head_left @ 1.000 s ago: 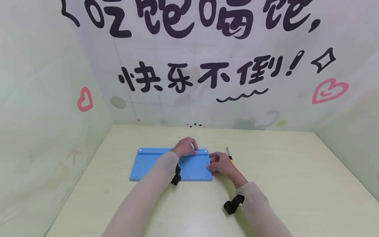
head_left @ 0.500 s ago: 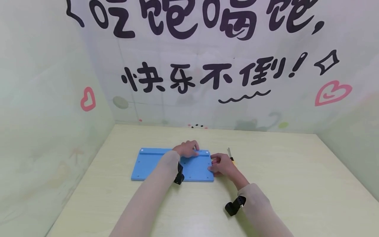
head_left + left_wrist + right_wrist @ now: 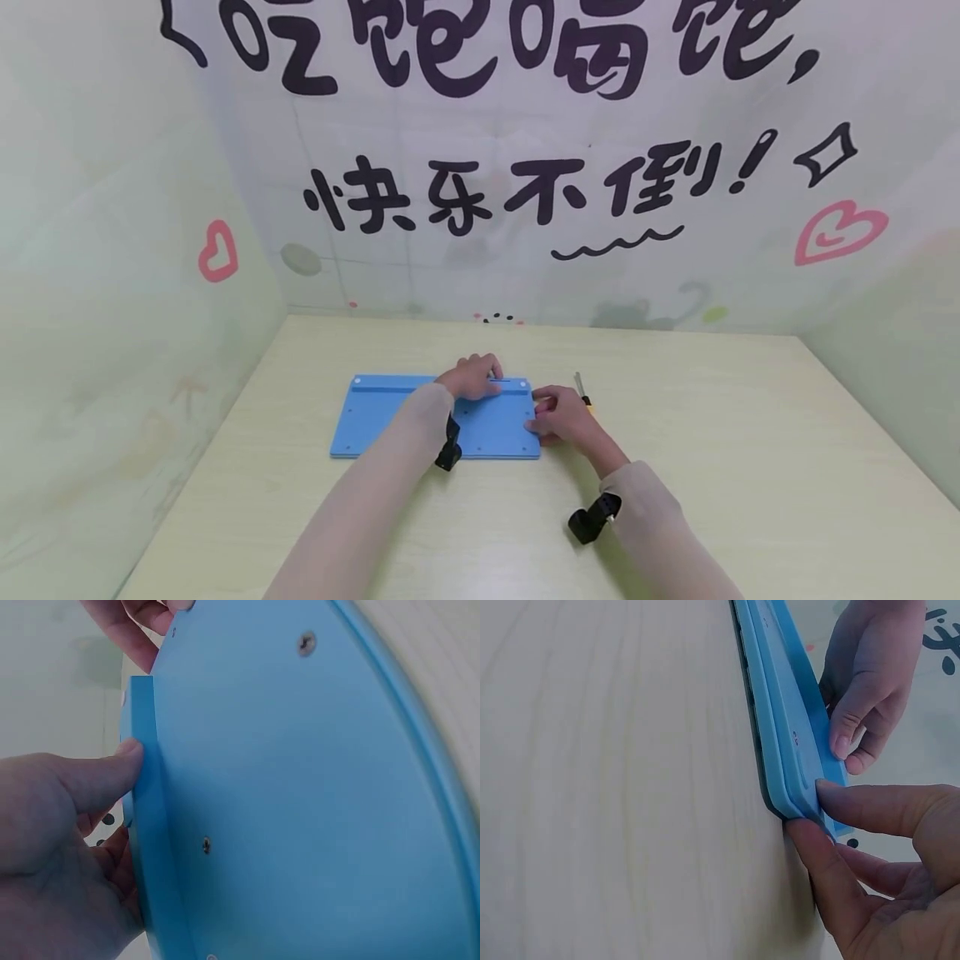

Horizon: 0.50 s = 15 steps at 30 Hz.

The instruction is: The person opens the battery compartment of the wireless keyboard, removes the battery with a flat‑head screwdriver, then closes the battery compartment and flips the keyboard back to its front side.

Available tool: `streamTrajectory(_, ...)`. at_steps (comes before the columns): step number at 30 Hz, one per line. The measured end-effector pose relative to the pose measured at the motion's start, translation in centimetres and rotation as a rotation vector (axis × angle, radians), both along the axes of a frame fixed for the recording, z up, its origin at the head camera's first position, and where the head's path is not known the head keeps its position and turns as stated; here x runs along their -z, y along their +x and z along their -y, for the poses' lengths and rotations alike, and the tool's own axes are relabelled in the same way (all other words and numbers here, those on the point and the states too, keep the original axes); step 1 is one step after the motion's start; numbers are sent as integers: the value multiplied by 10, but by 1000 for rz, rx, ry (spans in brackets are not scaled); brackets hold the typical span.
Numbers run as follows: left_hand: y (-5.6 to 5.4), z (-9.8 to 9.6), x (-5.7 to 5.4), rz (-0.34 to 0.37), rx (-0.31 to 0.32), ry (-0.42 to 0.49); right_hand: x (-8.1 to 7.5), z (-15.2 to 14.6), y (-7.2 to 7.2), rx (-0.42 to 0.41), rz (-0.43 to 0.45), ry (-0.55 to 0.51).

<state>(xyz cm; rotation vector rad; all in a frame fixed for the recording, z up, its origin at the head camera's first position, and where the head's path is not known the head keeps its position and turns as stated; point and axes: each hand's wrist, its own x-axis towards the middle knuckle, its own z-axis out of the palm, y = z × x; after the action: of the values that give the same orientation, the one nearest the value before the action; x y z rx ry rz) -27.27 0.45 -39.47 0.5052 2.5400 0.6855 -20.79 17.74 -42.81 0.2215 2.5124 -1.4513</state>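
A flat blue board with small screws lies on the pale wooden table. My left hand grips the raised ridge along its far edge. In the left wrist view the thumb presses the ridge of the board and the fingers curl behind it. My right hand holds the board's right edge. The right wrist view shows its thumb and a finger pinching the near corner of the board, which is lifted slightly off the table there.
A slim tool with a metal shaft lies on the table just right of the board, partly hidden by my right hand. Printed walls close the table in at the back and on both sides.
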Motion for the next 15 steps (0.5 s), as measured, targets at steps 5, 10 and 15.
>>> streamTrajectory(5,1,0,-3,1,-5,12,0,-1,0,-1,6,-13)
streamTrajectory(10,-1,-1,-4,2,10,-14,-1,-1,0,-6,8,-7)
streamTrajectory(15,-4,-2,-5,9,31,-58,0,-1,0,-5,5,-6)
